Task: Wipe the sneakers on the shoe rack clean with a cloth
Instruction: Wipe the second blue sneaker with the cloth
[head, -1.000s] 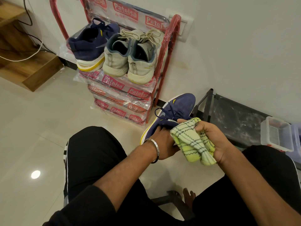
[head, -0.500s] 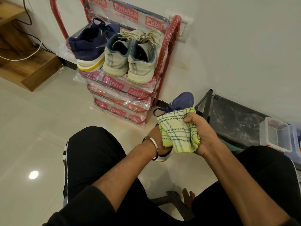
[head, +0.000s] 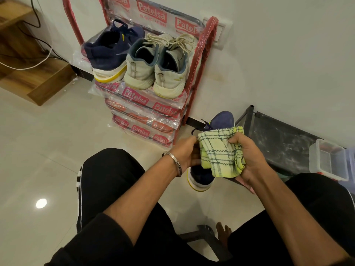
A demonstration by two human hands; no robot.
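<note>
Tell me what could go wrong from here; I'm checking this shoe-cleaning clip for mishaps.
1. The left hand holds the navy sneaker in the air, so it could slip to the floor.
2. The cloth, bunched in the right hand, may miss patches.
3. The sneaker's loose laces might snag.

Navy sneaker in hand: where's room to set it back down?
Top shelf is crowded: navy sneaker on the rack and grey pair fill it. Free: floor tiles left of the red rack, before the wooden step.
</note>
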